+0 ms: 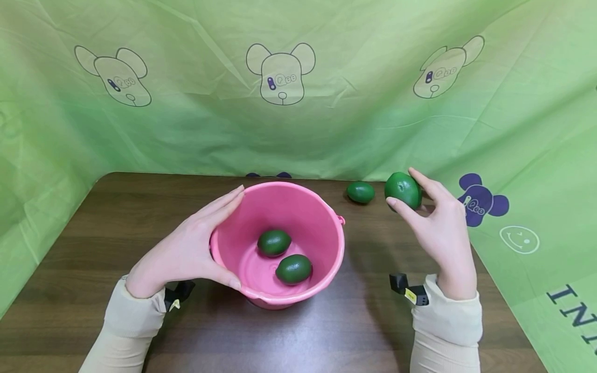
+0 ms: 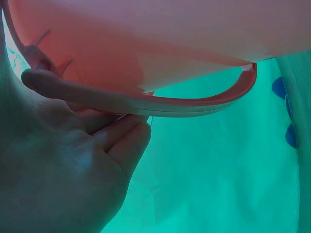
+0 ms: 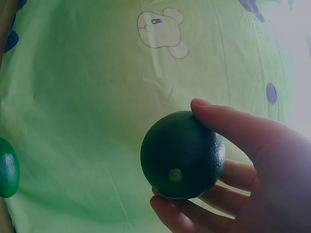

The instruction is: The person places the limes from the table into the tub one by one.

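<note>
A pink bucket stands on the table with its mouth facing up. My left hand grips its left side, thumb at the near rim and fingers spread along the far-left rim. In the left wrist view the bucket's handle hangs down across the outer wall, in front of that hand's fingers. Two dark green limes lie on the bucket's floor. Right of the bucket, my right hand holds a rounder green lime between thumb and fingers, its stem scar showing. Another, smaller lime is just left of it on the table.
The brown wooden table ends at the back against a green curtain printed with bear heads. More of this cloth hangs along the left and right sides. A small black camera sits at the right wrist.
</note>
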Available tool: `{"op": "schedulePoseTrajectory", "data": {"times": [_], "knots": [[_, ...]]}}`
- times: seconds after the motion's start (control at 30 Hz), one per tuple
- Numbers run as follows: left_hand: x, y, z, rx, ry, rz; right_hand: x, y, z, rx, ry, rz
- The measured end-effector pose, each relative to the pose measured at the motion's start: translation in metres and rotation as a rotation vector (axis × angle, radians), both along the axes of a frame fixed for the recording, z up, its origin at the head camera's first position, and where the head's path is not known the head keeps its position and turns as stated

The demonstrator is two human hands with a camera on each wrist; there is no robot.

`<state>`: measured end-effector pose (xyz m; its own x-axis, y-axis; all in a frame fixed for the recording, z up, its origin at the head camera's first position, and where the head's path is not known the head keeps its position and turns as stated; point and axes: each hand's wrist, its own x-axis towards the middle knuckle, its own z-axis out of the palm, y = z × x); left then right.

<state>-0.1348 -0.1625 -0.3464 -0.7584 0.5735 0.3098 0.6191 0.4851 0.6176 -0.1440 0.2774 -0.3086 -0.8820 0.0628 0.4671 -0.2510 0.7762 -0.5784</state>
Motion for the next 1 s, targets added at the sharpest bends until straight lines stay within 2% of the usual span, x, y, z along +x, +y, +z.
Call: {"op": "schedulePoseTrajectory", "data": {"times": [0.27,1.0], "knots": [[0.001,0.000,0.001,0.002,-0.003,-0.001,0.003,-0.004,0.003,-0.043,0.000,0.001],[0.000,0.000,0.002,0.002,-0.001,-0.004,0.010,-0.014,0.010,-0.105,0.136,-0.039]]}}
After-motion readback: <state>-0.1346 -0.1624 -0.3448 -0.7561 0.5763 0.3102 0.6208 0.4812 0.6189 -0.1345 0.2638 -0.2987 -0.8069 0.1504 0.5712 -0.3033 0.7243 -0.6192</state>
